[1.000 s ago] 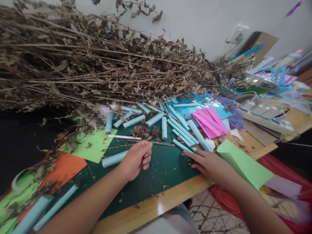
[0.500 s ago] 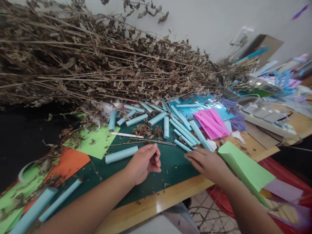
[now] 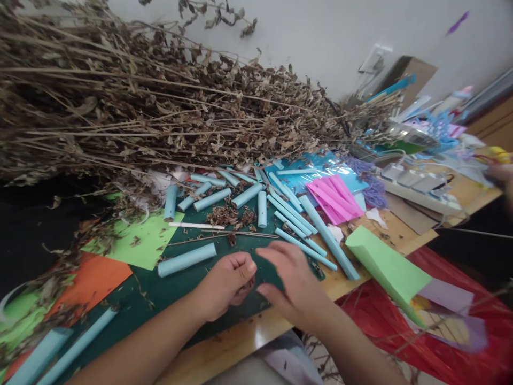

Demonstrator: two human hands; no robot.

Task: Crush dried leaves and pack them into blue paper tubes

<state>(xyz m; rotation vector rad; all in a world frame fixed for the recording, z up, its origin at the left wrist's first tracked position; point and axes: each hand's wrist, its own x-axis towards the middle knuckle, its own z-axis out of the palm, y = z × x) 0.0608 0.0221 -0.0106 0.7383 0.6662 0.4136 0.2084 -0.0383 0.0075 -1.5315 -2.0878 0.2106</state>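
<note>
My left hand (image 3: 228, 286) is closed just above the front of the green mat (image 3: 192, 291), with dark bits of dried leaves (image 3: 249, 282) showing between its curled fingers. Facing it from the right, my right hand (image 3: 294, 283) has thumb and fingers apart, with nothing visible between them. A thick light-blue paper tube (image 3: 187, 260) lies left of my left hand. Several slimmer light-blue tubes (image 3: 306, 248) lie side by side beyond my right hand. Crumbled dried leaves (image 3: 223, 215) sit in a small heap further back, near thin stalks (image 3: 248, 233) and a white stick (image 3: 196, 225).
A large bundle of dried stalks (image 3: 180, 112) fills the back. Green paper (image 3: 148, 240) and orange paper (image 3: 94, 286) lie left. Pink paper (image 3: 336, 200), a folded green sheet (image 3: 388, 267) and a power strip (image 3: 419, 187) are right. Another person's hand (image 3: 503, 174) shows at the far right.
My right hand has moved left, from the slim tubes to beside my left hand, and its fingers have spread. My left hand stays closed. The view has shifted right.
</note>
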